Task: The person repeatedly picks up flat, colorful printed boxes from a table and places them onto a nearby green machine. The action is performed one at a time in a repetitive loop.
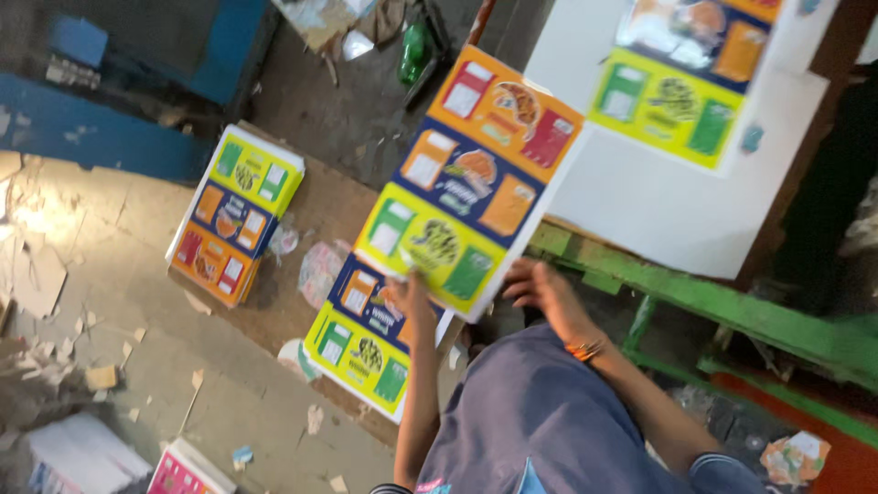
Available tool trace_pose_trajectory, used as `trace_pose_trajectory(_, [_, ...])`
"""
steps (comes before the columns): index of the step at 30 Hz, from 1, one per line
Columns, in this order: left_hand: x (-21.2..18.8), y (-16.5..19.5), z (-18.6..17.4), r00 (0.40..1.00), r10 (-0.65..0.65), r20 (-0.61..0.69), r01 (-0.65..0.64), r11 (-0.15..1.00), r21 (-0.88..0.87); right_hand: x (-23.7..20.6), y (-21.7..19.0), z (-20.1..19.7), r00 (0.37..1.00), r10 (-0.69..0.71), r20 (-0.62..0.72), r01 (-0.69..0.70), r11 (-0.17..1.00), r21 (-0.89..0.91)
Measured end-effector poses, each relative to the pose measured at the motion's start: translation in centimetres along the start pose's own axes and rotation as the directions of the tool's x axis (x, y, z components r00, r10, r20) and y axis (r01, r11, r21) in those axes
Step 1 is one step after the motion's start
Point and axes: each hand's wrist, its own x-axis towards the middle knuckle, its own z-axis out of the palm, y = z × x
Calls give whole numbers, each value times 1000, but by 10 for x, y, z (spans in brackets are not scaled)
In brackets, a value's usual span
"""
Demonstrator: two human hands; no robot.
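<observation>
I hold a printed card sheet (466,183) with orange, dark blue and yellow-green panels, tilted up in front of me. My left hand (412,300) pinches its lower edge. My right hand (541,288), with an orange bangle at the wrist, has its fingers curled against the sheet's lower right corner. Directly below the sheet, a stack of matching sheets (361,352) lies on a brown board (320,206). My grey-blue clothing fills the bottom centre.
A second stack of the same sheets (240,212) lies to the left on the board. Large white sheets with the same print (677,137) rest on a green frame (732,306) at the right. Paper scraps litter the floor (119,302); a green bottle (413,48) lies farther off.
</observation>
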Motion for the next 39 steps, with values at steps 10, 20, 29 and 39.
trace_pose_trajectory(10, [-80, 61, -215, 921, 239, -306, -150, 946, 287, 79, 62, 5, 995, 95, -20, -89, 979, 183])
trace_pose_trajectory(20, [-64, 71, -245, 738, 297, -605, 214, 748, 628, 136, 81, 98, 939, -338, 55, 120, 174, -977])
trace_pose_trajectory(29, [-109, 15, -172, 927, 189, 325, -310, -104, 945, 135, 94, 97, 861, -456, 225, 178, -145, -973])
trace_pose_trajectory(39, [-94, 2, -165, 941, 159, 298, -291, -68, 954, 73, 51, 44, 926, -302, 227, 284, 162, -945])
